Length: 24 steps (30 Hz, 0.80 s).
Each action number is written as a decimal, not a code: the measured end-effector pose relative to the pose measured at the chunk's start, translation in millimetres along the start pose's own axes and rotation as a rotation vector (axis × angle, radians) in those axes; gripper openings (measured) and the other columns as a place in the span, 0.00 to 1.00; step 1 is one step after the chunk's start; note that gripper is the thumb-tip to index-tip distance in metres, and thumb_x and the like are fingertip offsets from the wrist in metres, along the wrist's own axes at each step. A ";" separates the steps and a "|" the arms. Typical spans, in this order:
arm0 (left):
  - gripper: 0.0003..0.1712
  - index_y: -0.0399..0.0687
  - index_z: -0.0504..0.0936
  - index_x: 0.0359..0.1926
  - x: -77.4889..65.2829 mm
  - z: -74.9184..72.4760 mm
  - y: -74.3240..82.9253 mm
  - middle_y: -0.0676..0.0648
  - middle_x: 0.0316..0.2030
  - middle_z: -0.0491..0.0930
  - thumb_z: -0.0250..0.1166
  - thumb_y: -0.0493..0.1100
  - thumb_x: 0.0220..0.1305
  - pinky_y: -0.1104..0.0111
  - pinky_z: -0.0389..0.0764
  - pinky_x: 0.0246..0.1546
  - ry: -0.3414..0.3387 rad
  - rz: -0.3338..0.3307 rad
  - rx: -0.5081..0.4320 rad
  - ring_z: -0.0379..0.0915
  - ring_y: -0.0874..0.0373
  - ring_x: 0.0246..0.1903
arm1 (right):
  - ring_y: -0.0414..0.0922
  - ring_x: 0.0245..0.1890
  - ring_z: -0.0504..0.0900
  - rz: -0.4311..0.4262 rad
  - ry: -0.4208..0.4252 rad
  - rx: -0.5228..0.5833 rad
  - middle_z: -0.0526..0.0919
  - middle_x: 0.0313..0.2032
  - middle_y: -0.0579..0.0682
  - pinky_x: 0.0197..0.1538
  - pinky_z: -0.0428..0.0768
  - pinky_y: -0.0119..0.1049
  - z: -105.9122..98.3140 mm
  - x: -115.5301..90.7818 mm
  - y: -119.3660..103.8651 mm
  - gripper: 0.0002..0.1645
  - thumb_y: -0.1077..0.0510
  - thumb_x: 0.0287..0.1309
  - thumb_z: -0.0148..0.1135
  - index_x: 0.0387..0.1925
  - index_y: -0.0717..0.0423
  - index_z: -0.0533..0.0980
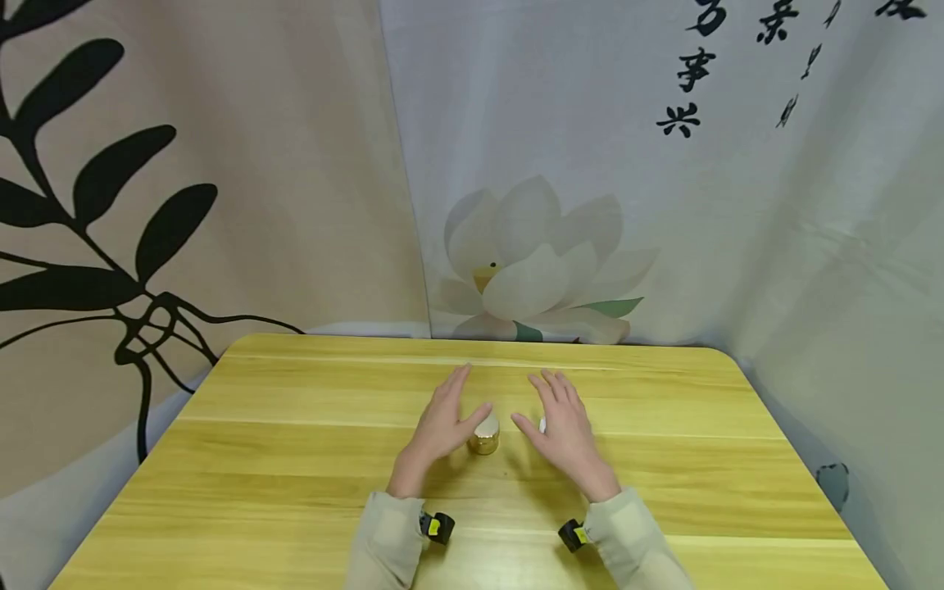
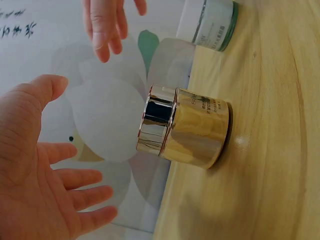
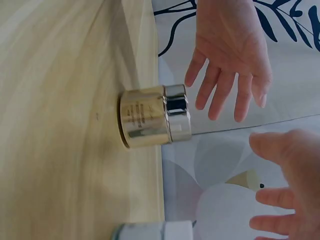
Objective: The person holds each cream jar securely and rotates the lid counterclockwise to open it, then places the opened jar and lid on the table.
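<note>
A gold cosmetic jar with a shiny silvery-gold lid stands upright on the wooden table. Just left of it my left hand hovers, fingers extended and thumb spread, holding nothing. On the other side of the gold jar is my right hand, also with spread fingers and nothing in its grip. A second jar, pale with a white lid and a green base, stands near the right hand. In the head view that hand hides most of it; only a white sliver shows.
The light wooden table reaches back to hanging cloth. A beige curtain with dark printed leaves hangs at the left, a white one with a lotus print and black writing at the back. Each wrist wears a small black camera.
</note>
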<state>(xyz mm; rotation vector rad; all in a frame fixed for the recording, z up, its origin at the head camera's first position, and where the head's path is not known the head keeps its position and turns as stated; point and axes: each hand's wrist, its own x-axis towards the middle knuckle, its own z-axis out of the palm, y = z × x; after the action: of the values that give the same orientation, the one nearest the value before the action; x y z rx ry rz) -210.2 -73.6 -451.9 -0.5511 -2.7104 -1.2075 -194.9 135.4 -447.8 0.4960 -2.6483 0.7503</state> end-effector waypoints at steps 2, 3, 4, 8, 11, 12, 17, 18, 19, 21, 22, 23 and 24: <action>0.43 0.40 0.51 0.71 -1.5 -0.4 -3.0 0.38 0.69 0.53 0.58 0.55 0.64 0.43 0.56 0.61 -0.001 0.003 -0.071 0.49 0.39 0.67 | 0.62 0.63 0.61 -0.020 0.015 0.032 0.67 0.61 0.65 0.60 0.62 0.61 3.3 -0.2 -0.6 0.37 0.45 0.55 0.64 0.60 0.63 0.68; 0.43 0.40 0.51 0.71 -2.4 -0.5 -4.5 0.37 0.69 0.54 0.59 0.54 0.64 0.44 0.57 0.61 -0.002 -0.001 -0.107 0.50 0.39 0.66 | 0.61 0.62 0.62 -0.026 0.018 0.054 0.69 0.60 0.64 0.59 0.63 0.60 4.9 -0.4 -0.9 0.36 0.47 0.54 0.65 0.60 0.63 0.68; 0.43 0.39 0.51 0.71 -3.3 -0.5 -6.1 0.36 0.68 0.55 0.60 0.52 0.64 0.45 0.58 0.61 0.001 -0.001 -0.143 0.52 0.39 0.66 | 0.61 0.61 0.64 -0.031 0.020 0.077 0.70 0.59 0.63 0.59 0.65 0.59 6.3 -0.8 -1.3 0.36 0.48 0.54 0.65 0.59 0.63 0.69; 0.41 0.36 0.53 0.70 -6.9 0.4 -12.5 0.32 0.65 0.59 0.62 0.45 0.62 0.45 0.63 0.58 0.010 -0.018 -0.268 0.57 0.35 0.62 | 0.58 0.57 0.69 -0.022 0.025 0.195 0.74 0.55 0.60 0.57 0.69 0.54 10.9 -1.3 -4.6 0.32 0.53 0.53 0.67 0.57 0.63 0.70; 0.38 0.35 0.55 0.69 -9.8 1.2 -15.9 0.29 0.62 0.62 0.62 0.40 0.62 0.44 0.65 0.56 0.020 -0.047 -0.355 0.60 0.33 0.59 | 0.58 0.55 0.71 -0.020 0.040 0.274 0.76 0.53 0.60 0.54 0.71 0.54 14.0 -1.1 -6.2 0.30 0.56 0.52 0.68 0.56 0.64 0.71; 0.38 0.34 0.56 0.68 -10.5 1.6 -16.9 0.29 0.61 0.63 0.62 0.39 0.62 0.44 0.66 0.56 0.023 -0.058 -0.377 0.60 0.33 0.59 | 0.57 0.53 0.72 -0.022 0.046 0.299 0.76 0.52 0.60 0.53 0.72 0.54 15.1 -0.9 -6.4 0.29 0.57 0.52 0.68 0.55 0.65 0.72; 0.36 0.29 0.57 0.66 -13.5 4.3 -21.4 0.27 0.59 0.65 0.62 0.33 0.60 0.43 0.65 0.55 0.025 -0.110 -0.466 0.62 0.30 0.57 | 0.55 0.50 0.76 0.018 0.054 0.427 0.78 0.50 0.58 0.48 0.76 0.51 20.9 -0.7 -7.8 0.27 0.61 0.50 0.69 0.52 0.65 0.73; 0.35 0.27 0.58 0.65 -14.0 5.1 -22.8 0.26 0.58 0.65 0.62 0.32 0.59 0.42 0.65 0.55 0.021 -0.114 -0.478 0.62 0.30 0.56 | 0.54 0.50 0.76 0.041 0.049 0.455 0.78 0.50 0.58 0.48 0.76 0.50 21.8 -0.7 -8.2 0.27 0.61 0.50 0.69 0.52 0.64 0.73; 0.36 0.27 0.58 0.65 -14.7 5.9 -24.3 0.26 0.58 0.65 0.63 0.31 0.58 0.42 0.65 0.55 0.014 -0.123 -0.495 0.62 0.30 0.56 | 0.54 0.50 0.76 0.067 0.043 0.486 0.79 0.50 0.57 0.49 0.76 0.50 22.6 -0.6 -9.0 0.27 0.62 0.49 0.69 0.52 0.63 0.74; 0.37 0.27 0.58 0.65 -15.8 7.5 -27.7 0.26 0.58 0.65 0.64 0.31 0.56 0.42 0.64 0.56 -0.006 -0.135 -0.505 0.62 0.30 0.57 | 0.53 0.50 0.76 0.117 0.028 0.543 0.79 0.50 0.57 0.50 0.76 0.50 24.3 -0.3 -10.1 0.26 0.62 0.50 0.69 0.52 0.62 0.74; 0.38 0.28 0.58 0.65 -16.5 8.3 -29.3 0.27 0.59 0.65 0.65 0.32 0.55 0.43 0.65 0.56 -0.016 -0.136 -0.503 0.62 0.31 0.57 | 0.53 0.50 0.76 0.143 0.020 0.572 0.78 0.51 0.57 0.50 0.76 0.50 24.8 -0.2 -10.6 0.26 0.63 0.50 0.69 0.53 0.61 0.74; 0.39 0.28 0.59 0.65 -17.0 9.2 -30.7 0.28 0.59 0.65 0.67 0.32 0.54 0.45 0.65 0.56 -0.026 -0.143 -0.503 0.63 0.32 0.57 | 0.54 0.51 0.76 0.159 0.015 0.600 0.78 0.51 0.57 0.51 0.75 0.51 25.8 0.0 -10.7 0.26 0.63 0.50 0.69 0.52 0.61 0.74; 0.41 0.29 0.59 0.65 -17.6 10.2 -32.3 0.29 0.59 0.65 0.68 0.32 0.53 0.46 0.65 0.57 -0.035 -0.144 -0.500 0.63 0.33 0.57 | 0.55 0.51 0.76 0.183 0.009 0.634 0.78 0.51 0.57 0.51 0.75 0.51 26.4 0.2 -10.9 0.26 0.63 0.50 0.69 0.52 0.61 0.74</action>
<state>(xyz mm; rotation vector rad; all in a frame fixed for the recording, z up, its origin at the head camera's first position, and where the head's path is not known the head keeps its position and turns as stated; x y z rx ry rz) -205.7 -90.8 -485.7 -0.4305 -2.5020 -1.9483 -196.5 112.1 -464.2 0.3975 -2.4262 1.6571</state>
